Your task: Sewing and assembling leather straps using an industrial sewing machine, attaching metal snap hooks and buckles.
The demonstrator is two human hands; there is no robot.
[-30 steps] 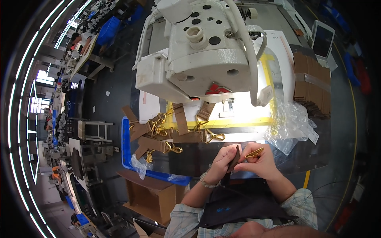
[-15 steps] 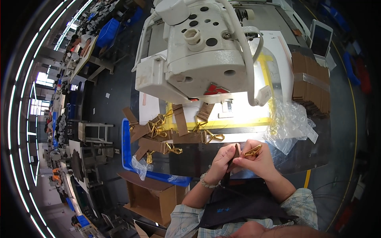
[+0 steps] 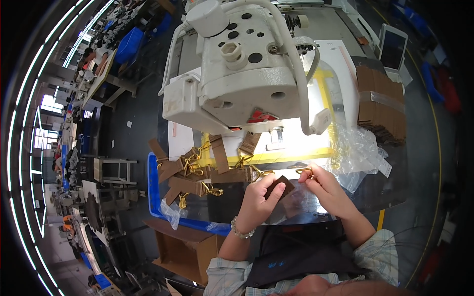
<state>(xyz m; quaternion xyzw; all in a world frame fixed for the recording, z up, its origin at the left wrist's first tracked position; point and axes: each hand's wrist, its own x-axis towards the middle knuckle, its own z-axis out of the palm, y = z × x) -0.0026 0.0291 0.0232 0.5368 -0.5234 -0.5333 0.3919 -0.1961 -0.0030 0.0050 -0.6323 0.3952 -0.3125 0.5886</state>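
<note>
Tablet: far right of my table, propped upright, white frame, pale grey screen.
Cartons: right, just nearer than the tablet; flat brown stack, banded with clear tape.
Plastic bag: clear, crumpled, beside my right hand.
Box: near left, under the table, open brown cardboard.

A sewing machine fills the upper centre of the frame, standing on a table. Below it, left of centre, a heap of straps lies on the table. Right of the heap, at centre, the left hand and right hand sit side by side. A plastic bag lies right of them; stacked cardboard sits at upper right. A bin stands left of the table.
</note>
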